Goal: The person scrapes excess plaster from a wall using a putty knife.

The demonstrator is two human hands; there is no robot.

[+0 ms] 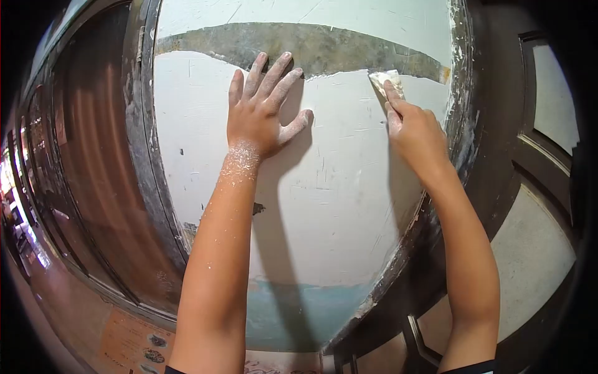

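My left hand (pixel 258 118) lies with fingers spread against the white wall panel (pixel 336 156), its fingertips over the lower edge of a bare grey-brown strip (pixel 311 47). White flakes cling to its wrist and forearm. To the right, my right hand (pixel 414 124) grips a small scraper (pixel 387 84) coated with white material, index finger pressed along it. The scraper's edge meets the wall where the white layer borders the bare strip. Its handle is hidden in my palm.
Worn dark frame posts (pixel 142 118) edge the panel at left, with another (pixel 464 93) at right. A reddish-brown panelled door (pixel 93 137) is at far left. Dark framing with pale panels (pixel 529 268) stands at right. Pale blue paint (pixel 293 311) shows low on the wall.
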